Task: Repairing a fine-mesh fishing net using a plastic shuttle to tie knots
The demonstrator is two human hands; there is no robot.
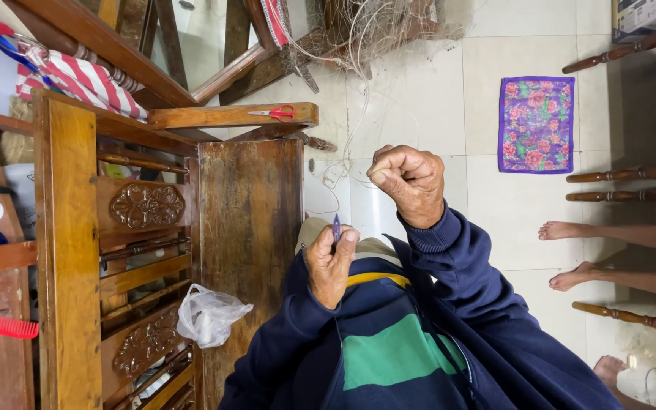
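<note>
My left hand (329,262) pinches a small purple tool (336,226) between thumb and fingers, its tip pointing up. My right hand (410,181) is raised a little higher and to the right, fist closed on a thin pale line (345,146) that runs up toward a tangled fishing net (373,32) at the top of the view. Both arms are in dark blue sleeves, above a striped blue, green and yellow shirt. The hands are a short gap apart.
A carved wooden bench (248,205) stands at left with red scissors (276,113) on its armrest and a plastic bag (206,313) on the seat. A floral mat (535,124) lies on the tiled floor. Another person's bare feet (571,254) rest beside wooden chairs at right.
</note>
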